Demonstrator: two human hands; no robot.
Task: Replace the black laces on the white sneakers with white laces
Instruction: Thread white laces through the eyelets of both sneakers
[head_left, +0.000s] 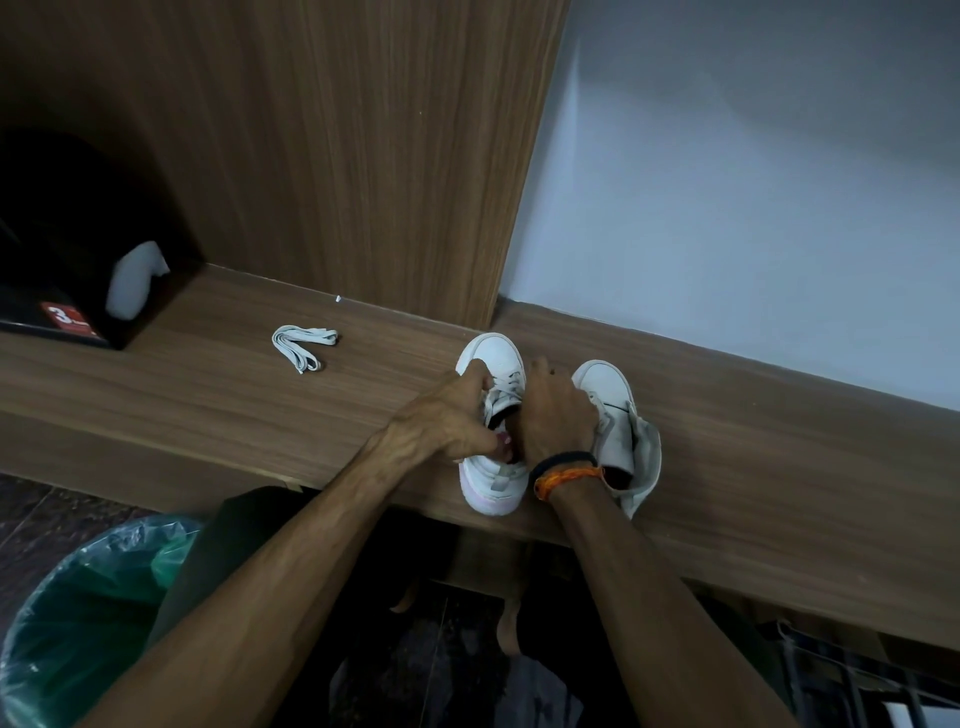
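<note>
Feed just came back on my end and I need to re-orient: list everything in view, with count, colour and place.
Sneakers: 2, white, on the wooden shelf; left sneaker under both hands, right sneaker beside it, lace area mostly hidden.
Bundled lace: 1, white, on the shelf left of the sneakers.
Black box: 1, red label, in the left nook, white tissue sticking out.
Bin: 1, green liner, lower left on the floor.
Wristbands: black and orange, right wrist.
Left hand: grips the left sneaker's side.
Right hand: fingers curled at its lacing.
</note>
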